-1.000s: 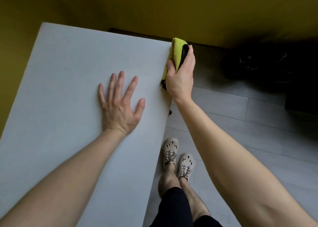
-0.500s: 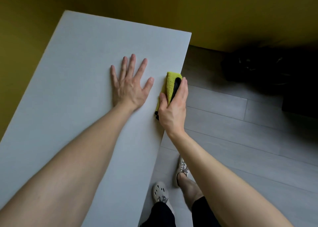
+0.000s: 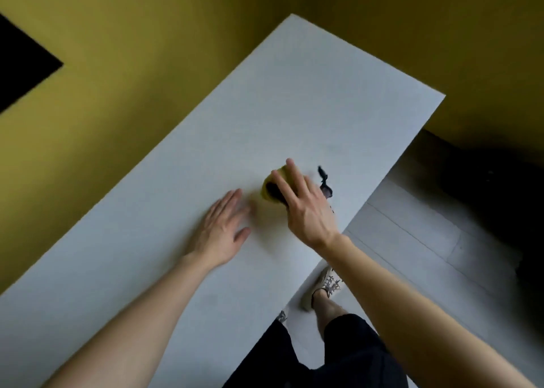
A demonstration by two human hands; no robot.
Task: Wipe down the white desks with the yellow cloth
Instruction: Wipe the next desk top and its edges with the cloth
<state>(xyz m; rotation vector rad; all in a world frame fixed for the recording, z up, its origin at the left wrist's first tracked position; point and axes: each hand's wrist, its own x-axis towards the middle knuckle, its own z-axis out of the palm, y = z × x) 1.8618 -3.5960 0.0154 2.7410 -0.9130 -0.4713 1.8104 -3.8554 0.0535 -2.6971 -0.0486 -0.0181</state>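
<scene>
- Both hands are down on the white desk. The left hand lies flat and spread open on the bare top, fingers together and pointing away, holding nothing.
- Her or his right hand sits just beside it, on top of the yellow cloth. The fingers are laid out nearly straight across the wad and press it to the desk. The thumb is hidden, so I can't say whether it hooks underneath.
- That cloth is bunched up near the desk's right edge, mostly covered by the hand. Only a yellow rim and a dark patch under the fingers show, smeared by motion.
- Something thin and dark, the black strip, pokes out past the knuckles. I can't make out what it is.
- Below the desk edge one pale shoe stands on the grey floor. Its dark markings are too blurred to read.
- Black trousers run off the bottom of the view.
- Mustard-yellow wall stands behind, with a black shape cut off at the left.
- Over at the right, a dark heap is lost in shadow.
</scene>
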